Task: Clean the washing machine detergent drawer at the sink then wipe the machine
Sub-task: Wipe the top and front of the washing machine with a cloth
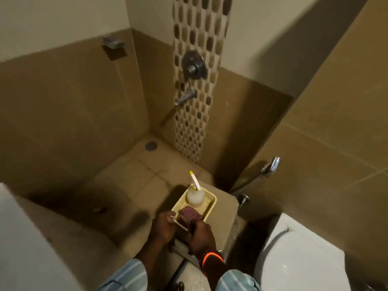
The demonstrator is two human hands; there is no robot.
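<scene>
Two hands meet at the near end of a shallow pale-yellow rectangular plastic tray, which sits over a tan tiled ledge in the corner of a bathroom. The left hand curls its fingers around the tray's near-left corner, gripping the rim. The right hand, with an orange and black beaded band at the wrist, is closed at the near edge just beside it; whether it grips the rim or something beneath cannot be told.

The tray's long axis runs from near left to far right, its far end pointing towards the far wall. Inside it, a folded red and white striped cloth lies at the near end, touching the hands' side of the tray. A round frosted white bottle stands upright at the far end, and a white stick with a yellow tip rises from its top, leaning slightly left.

Open room lies to the far left: the bare tiled shower floor stretches to a round drain in the far corner. A white toilet crowds the near right, just beside the ledge. The right wall, carrying a chrome spray handle, closes in on that side. A metal tap juts from the far wall.
</scene>
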